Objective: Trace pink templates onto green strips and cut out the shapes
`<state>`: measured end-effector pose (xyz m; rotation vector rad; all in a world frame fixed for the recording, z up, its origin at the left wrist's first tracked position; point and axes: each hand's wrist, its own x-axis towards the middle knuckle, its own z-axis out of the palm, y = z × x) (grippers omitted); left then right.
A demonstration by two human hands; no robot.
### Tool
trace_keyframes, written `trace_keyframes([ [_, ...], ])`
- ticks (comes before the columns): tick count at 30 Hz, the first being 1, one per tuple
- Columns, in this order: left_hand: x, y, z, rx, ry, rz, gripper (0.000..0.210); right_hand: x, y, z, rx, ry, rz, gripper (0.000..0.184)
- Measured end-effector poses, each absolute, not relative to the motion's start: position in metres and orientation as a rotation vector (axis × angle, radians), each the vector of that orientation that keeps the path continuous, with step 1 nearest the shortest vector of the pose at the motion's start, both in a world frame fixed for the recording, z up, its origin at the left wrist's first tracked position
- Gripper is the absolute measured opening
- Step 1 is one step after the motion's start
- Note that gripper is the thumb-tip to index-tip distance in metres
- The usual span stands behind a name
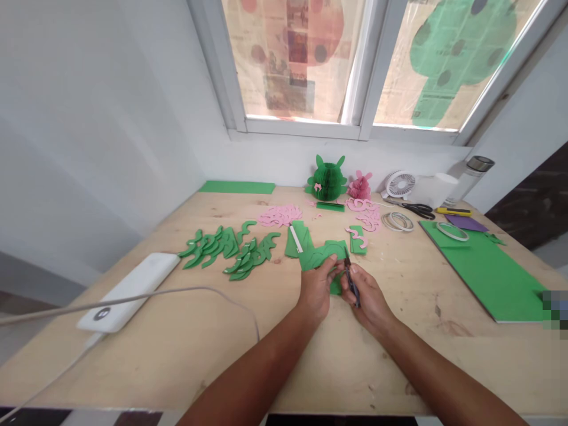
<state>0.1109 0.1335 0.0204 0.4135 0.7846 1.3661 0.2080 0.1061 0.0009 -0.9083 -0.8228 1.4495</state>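
Note:
At the middle of the table, my left hand (317,288) pinches a sheet of green paper (320,255) with curved outlines drawn on it. My right hand (366,293) is closed around small dark scissors (352,287), whose blades point away from me at the paper's right edge. Just beyond my left hand lie more green paper pieces (293,244) with a white strip (296,238) across them. Cut green curved shapes (251,258) are heaped to the left. Past them sits a pile of pink cut-outs (280,215).
A white power bank (133,293) with cables lies at left. Green and pink paper honeycomb figures (328,182) stand by the wall. Farther right are a small fan (399,184), a bottle (468,180), black-handled scissors (421,210), tape rolls (402,222), a yellow cutter (453,211) and green sheets (492,278).

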Motion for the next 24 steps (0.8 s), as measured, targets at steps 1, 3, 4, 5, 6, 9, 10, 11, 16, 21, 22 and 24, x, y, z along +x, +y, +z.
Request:
trace_keyframes([
  [1,0.1109,0.1334,0.0207,0.413,0.787,1.364,0.028,0.2080,0.1060,0.0009,-0.907,-0.824,1.450,0.034],
  [3,0.1110,0.1332,0.0211,0.413,0.788,1.366,0.028,0.2081,0.1056,0.0008,-0.902,-0.827,1.454,0.034],
  [4,0.1110,0.1332,0.0212,0.413,0.788,1.368,0.028,0.2082,0.1054,0.0006,-0.900,-0.826,1.456,0.034],
  [5,0.1110,0.1331,0.0213,0.413,0.787,1.371,0.028,0.2084,0.1053,0.0004,-0.897,-0.823,1.457,0.033],
  [6,0.1110,0.1331,0.0213,0.411,0.785,1.373,0.028,0.2085,0.1053,0.0002,-0.893,-0.819,1.458,0.033],
  [9,0.1110,0.1330,0.0213,0.408,0.776,1.374,0.028,0.2087,0.1055,-0.0005,-0.883,-0.807,1.466,0.033],
  [10,0.1111,0.1330,0.0215,0.406,0.774,1.373,0.029,0.2088,0.1057,-0.0005,-0.883,-0.804,1.469,0.032],
  [11,0.1111,0.1329,0.0217,0.405,0.774,1.372,0.028,0.2088,0.1058,-0.0004,-0.883,-0.803,1.471,0.032],
  [16,0.1111,0.1317,0.0232,0.398,0.779,1.378,0.028,0.2087,0.1052,0.0008,-0.884,-0.806,1.467,0.032],
  [21,0.1113,0.1305,0.0237,0.391,0.779,1.376,0.026,0.2080,0.1054,0.0001,-0.886,-0.801,1.462,0.032],
  [22,0.1114,0.1305,0.0237,0.388,0.780,1.376,0.027,0.2078,0.1056,0.0000,-0.886,-0.804,1.460,0.032],
  [24,0.1115,0.1305,0.0237,0.382,0.783,1.376,0.027,0.2075,0.1060,0.0000,-0.887,-0.814,1.458,0.032],
])
